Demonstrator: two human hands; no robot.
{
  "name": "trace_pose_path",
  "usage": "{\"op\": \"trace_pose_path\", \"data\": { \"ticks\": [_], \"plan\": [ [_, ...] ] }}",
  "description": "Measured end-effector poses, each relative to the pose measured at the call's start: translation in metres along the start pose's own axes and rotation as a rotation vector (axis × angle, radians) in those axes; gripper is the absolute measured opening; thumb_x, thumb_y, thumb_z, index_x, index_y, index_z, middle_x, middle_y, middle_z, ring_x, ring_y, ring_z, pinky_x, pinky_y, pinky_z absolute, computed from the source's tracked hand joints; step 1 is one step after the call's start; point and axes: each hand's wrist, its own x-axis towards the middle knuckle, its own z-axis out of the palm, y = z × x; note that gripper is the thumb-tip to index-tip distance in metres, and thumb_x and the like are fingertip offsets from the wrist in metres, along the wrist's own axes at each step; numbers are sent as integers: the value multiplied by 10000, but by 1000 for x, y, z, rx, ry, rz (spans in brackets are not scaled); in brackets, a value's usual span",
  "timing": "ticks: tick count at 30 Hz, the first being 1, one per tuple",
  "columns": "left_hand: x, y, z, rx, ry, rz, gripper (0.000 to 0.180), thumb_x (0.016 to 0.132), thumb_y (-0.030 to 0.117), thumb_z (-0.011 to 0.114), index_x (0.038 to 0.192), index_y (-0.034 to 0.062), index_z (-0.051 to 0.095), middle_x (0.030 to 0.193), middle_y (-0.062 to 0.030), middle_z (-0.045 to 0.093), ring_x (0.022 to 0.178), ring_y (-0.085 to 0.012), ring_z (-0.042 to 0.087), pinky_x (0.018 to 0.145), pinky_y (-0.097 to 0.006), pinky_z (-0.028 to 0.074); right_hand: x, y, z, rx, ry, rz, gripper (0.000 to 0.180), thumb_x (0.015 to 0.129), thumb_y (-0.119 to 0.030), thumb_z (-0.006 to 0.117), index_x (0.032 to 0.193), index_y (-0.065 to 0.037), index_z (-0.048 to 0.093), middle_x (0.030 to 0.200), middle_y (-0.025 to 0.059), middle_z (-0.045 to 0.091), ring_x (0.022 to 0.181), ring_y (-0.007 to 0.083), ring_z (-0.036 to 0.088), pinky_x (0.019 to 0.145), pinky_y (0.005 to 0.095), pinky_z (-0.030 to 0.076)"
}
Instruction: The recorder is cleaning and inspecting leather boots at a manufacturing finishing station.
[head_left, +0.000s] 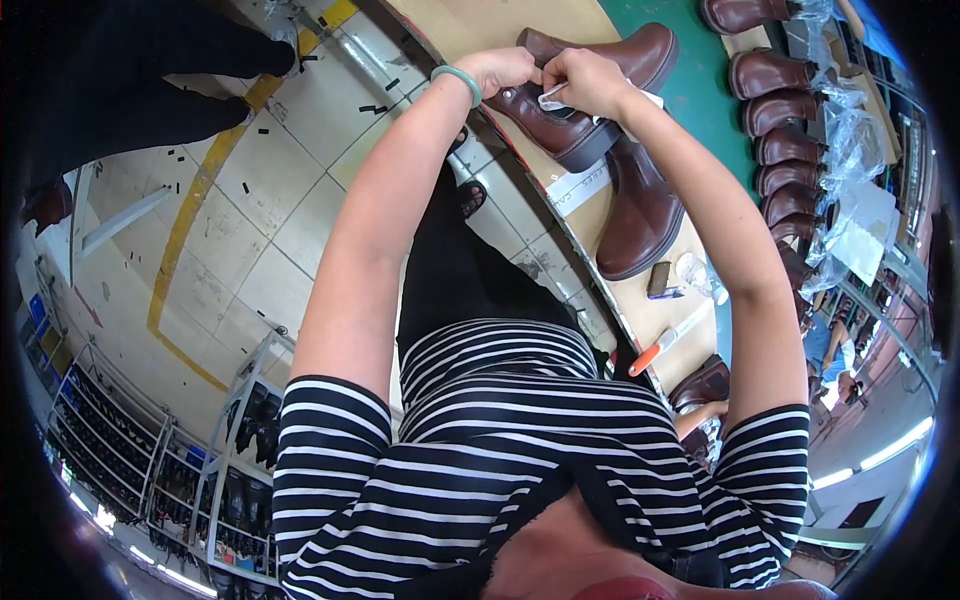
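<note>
A brown leather ankle boot [556, 130] lies tilted on the bench in front of me, its dark sole toward the right. Above its upper part, my left hand [505, 72] is closed, the fingertips meeting those of the other hand; what they pinch is hidden. My right hand [590, 85] is closed on a small white cloth [551, 98] that hangs against the boot. Just beyond lies a second brown boot [645, 57] on its side. A third boot [640, 215] rests nearer to me, toe toward my body.
An orange-handled knife [668, 343], a dark brown block [660, 278] and a clear container [692, 268] lie on the bench [610, 300]. Across a green surface [715, 100] stand several brown boots [780, 110] beside clear plastic wrap [848, 175]. At left, another person's legs [150, 80] and shoe racks [105, 425] show.
</note>
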Motion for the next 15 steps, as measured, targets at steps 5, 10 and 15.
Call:
{"op": "trace_pose_path", "data": {
  "ticks": [5,10,15],
  "plan": [
    [-8,6,-1,-215,-110,-8,189,867,117,582,1011,8,639,969,-71,674,843,-157,631,780,-308,515,6,11,-13,68,-214,-22,172,669,-180,728,797,-74,686,784,103,671,809,250,654,704,365,501],
    [-10,4,-2,-214,-77,12,199,873,121,577,1034,19,633,938,-52,677,824,-146,637,792,-305,519,3,-4,-7,83,-55,86,172,681,-195,718,806,-81,688,820,106,677,826,260,654,726,364,504],
    [-13,9,0,-240,-135,30,159,888,132,576,981,31,656,897,-34,682,791,-136,641,764,-295,522,2,2,-17,88,-172,61,131,677,-160,679,782,-83,686,803,108,678,809,271,656,708,372,506]
  ]
}}
